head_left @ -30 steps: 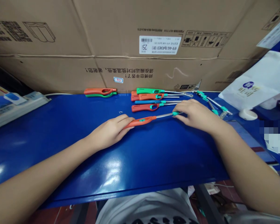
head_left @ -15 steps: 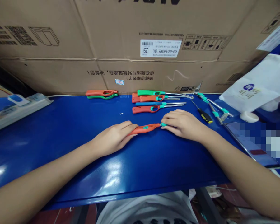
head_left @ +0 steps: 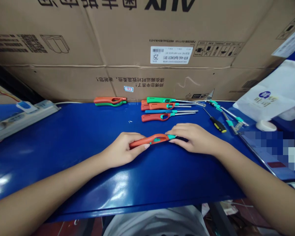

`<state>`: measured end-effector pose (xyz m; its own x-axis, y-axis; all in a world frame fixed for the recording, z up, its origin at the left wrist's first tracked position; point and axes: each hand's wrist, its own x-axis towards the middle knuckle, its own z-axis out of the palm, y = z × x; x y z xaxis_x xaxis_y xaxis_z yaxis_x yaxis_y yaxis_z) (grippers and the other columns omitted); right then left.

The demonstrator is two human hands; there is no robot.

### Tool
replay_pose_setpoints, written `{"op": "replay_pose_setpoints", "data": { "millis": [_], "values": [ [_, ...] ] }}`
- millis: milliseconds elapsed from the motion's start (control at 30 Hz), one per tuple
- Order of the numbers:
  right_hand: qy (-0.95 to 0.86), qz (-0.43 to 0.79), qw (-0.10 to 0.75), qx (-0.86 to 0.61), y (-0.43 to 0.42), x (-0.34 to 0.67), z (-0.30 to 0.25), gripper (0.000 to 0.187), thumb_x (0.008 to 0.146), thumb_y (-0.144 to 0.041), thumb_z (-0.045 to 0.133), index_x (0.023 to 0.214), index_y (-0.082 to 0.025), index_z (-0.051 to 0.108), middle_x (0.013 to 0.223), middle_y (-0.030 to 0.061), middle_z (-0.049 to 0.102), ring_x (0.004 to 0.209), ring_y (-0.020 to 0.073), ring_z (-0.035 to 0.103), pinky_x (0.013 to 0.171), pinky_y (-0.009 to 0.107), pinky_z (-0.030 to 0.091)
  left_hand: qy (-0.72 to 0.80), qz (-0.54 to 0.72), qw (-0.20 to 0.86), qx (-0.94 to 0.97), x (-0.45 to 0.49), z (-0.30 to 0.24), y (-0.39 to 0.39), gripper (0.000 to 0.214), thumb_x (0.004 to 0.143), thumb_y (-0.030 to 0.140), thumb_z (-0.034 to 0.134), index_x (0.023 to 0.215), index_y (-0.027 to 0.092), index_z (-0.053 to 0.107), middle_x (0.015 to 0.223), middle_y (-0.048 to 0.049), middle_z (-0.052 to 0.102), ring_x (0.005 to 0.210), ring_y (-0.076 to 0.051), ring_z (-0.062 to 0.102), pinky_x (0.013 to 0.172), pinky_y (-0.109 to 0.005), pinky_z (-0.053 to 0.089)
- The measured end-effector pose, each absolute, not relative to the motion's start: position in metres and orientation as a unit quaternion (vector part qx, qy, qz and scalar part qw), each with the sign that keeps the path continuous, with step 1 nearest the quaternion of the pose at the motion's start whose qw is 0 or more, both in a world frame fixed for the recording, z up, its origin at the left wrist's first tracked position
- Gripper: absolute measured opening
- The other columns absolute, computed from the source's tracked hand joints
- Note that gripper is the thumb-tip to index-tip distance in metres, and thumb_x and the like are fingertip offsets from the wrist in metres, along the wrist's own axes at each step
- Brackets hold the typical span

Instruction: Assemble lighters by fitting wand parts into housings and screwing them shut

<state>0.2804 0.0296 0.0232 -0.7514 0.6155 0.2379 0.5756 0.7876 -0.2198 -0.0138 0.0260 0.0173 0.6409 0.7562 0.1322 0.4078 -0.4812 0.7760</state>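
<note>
My left hand (head_left: 124,148) is closed around the rear of an orange gas lighter handle (head_left: 147,141), its thumb lying along the near side by the teal trigger. At the other end, a teal collar (head_left: 171,137) sits against the front of the handle. The fingers of my right hand (head_left: 193,137) are closed around the lighter's barrel just behind that collar; most of the barrel is hidden by the hand. Beyond my hands lies a group of lighters with metal barrels, among them a red one (head_left: 156,117), a blue one (head_left: 159,111) and a green one (head_left: 161,99).
Orange and green handles without barrels (head_left: 110,100) lie by the cardboard box (head_left: 127,78). On the right are a black-yellow screwdriver (head_left: 217,124), loose barrels with teal collars (head_left: 232,115), a phone (head_left: 258,154) and a white bag (head_left: 272,88). A power strip (head_left: 36,113) is at left.
The teal collar, apart from the orange handle by a short gap before, now meets its front end. The handle has rolled so its trigger opening shows, and my left thumb has come forward.
</note>
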Motion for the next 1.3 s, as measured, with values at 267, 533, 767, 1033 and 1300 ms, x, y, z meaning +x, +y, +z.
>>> {"op": "replay_pose_setpoints", "data": {
  "millis": [267, 533, 767, 1033, 1300],
  "values": [
    [-0.933, 0.155, 0.133, -0.298, 0.022, 0.275, 0.018, 0.029, 0.106, -0.029, 0.044, 0.100, -0.016, 0.069, 0.083, 0.0057, 0.064, 0.074, 0.0163, 0.058, 0.069, 0.028, 0.045, 0.411, 0.152, 0.737, 0.515, -0.013, 0.022, 0.027, 0.038, 0.079, 0.047, 0.078, 0.078, 0.010, 0.071, 0.056, 0.0019, 0.054, 0.038, -0.001, 0.025, 0.036, -0.018, 0.008],
    [-0.924, 0.182, 0.169, -0.289, 0.018, 0.272, 0.015, 0.026, 0.105, -0.024, 0.043, 0.096, -0.016, 0.066, 0.078, 0.0039, 0.059, 0.069, 0.0147, 0.053, 0.066, 0.027, 0.042, 0.403, 0.148, 0.713, 0.554, -0.012, 0.024, 0.021, 0.040, 0.082, 0.050, 0.075, 0.078, 0.010, 0.070, 0.053, 0.0041, 0.049, 0.039, -0.002, 0.026, 0.037, -0.018, 0.012],
    [-0.934, 0.153, 0.163, -0.280, 0.018, 0.272, 0.016, 0.025, 0.103, -0.024, 0.045, 0.090, -0.017, 0.065, 0.075, 0.0032, 0.057, 0.066, 0.0149, 0.051, 0.063, 0.027, 0.041, 0.352, 0.181, 0.411, 0.822, -0.012, 0.021, 0.013, 0.032, 0.096, 0.039, 0.059, 0.080, 0.013, 0.066, 0.067, 0.0002, 0.057, 0.058, -0.010, 0.046, 0.055, -0.022, 0.036],
    [-0.922, 0.135, 0.176, -0.317, 0.030, 0.276, 0.011, 0.022, 0.103, -0.026, 0.048, 0.106, -0.017, 0.068, 0.094, 0.0084, 0.067, 0.084, 0.0185, 0.063, 0.077, 0.030, 0.050, 0.329, 0.153, 0.216, 0.906, -0.013, 0.011, 0.017, 0.033, 0.104, 0.039, 0.046, 0.125, 0.019, 0.062, 0.103, -0.0071, 0.065, 0.089, -0.020, 0.065, 0.079, -0.031, 0.050],
    [-0.904, 0.156, 0.154, -0.367, 0.031, 0.280, 0.022, 0.017, 0.100, -0.025, 0.053, 0.108, -0.017, 0.066, 0.102, 0.0085, 0.066, 0.089, 0.0191, 0.062, 0.080, 0.031, 0.049, 0.338, 0.150, 0.177, 0.912, -0.018, 0.008, 0.028, 0.038, 0.104, 0.042, 0.047, 0.134, 0.021, 0.056, 0.120, -0.0086, 0.061, 0.103, -0.023, 0.064, 0.091, -0.037, 0.053]
  ]
}}
